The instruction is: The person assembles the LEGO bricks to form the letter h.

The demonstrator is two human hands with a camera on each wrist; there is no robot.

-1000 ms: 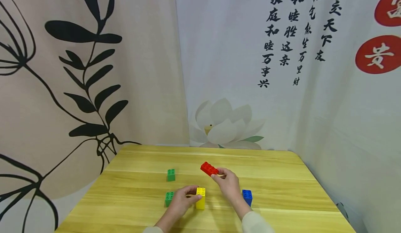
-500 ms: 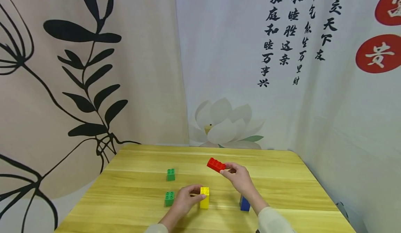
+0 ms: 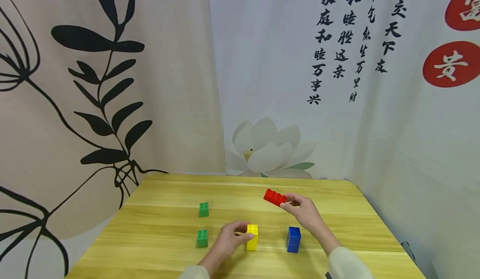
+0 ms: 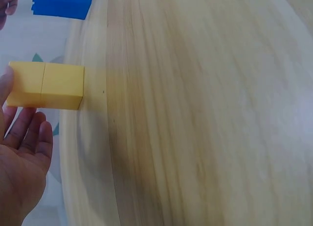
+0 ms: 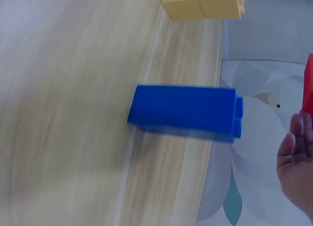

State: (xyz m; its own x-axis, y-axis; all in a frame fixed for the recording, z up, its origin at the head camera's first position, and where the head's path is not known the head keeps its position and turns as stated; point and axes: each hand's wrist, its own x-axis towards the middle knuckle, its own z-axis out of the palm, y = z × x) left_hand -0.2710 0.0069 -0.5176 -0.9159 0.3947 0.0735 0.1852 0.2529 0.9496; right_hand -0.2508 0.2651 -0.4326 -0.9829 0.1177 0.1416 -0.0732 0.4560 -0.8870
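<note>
My left hand (image 3: 229, 239) pinches a stack of two yellow building bricks (image 3: 252, 242) near its top, thumb in front and fingers behind. The stack stands upright on the table; its seam shows in the left wrist view. Between thumb and fingers, my right hand (image 3: 305, 214) holds a red building brick (image 3: 274, 197) by its right end, raised above the table. The brick is long, studs up and slightly tilted. An upright blue brick stack (image 3: 293, 240) stands right of the yellow one, below the red brick, touched by neither hand.
Two green bricks, a nearer one (image 3: 202, 239) and a farther one (image 3: 204, 209), sit on the wooden table (image 3: 157, 229) left of my left hand. Behind the table's far edge hangs a printed cloth (image 3: 180, 83).
My left hand has moved right together with the yellow stack. The right hand has carried the red brick right and slightly upward, and its arm no longer covers the blue stack.
</note>
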